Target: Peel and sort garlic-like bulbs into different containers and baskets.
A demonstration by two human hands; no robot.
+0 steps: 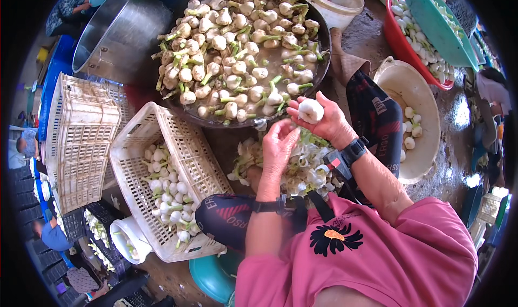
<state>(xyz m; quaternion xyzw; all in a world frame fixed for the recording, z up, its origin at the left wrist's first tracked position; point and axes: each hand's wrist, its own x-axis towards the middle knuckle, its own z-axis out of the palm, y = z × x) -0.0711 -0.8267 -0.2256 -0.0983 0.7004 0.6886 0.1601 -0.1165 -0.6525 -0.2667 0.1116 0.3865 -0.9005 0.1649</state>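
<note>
A peeled white garlic bulb (311,111) rests in the palm of my right hand (323,119), whose fingers are spread around it. Just left of it is my left hand (280,143), fingers curled and thumb near the fingertips; whether something small is between them cannot be told. Beyond both hands stands a wide dark pan (328,44) of muddy water, heaped with unpeeled garlic bulbs (218,43) with cut green stems. Below my hands lies a pile of garlic skins (309,165) between my knees.
At the left, a white plastic crate (194,157) holds cleaned garlic, with another crate (83,141) beyond. A cream basin (425,145) with several bulbs is at the right, near a red basin (390,27) and a teal basin (429,27). A white bucket (344,15) stands behind. Other people sit around the edges.
</note>
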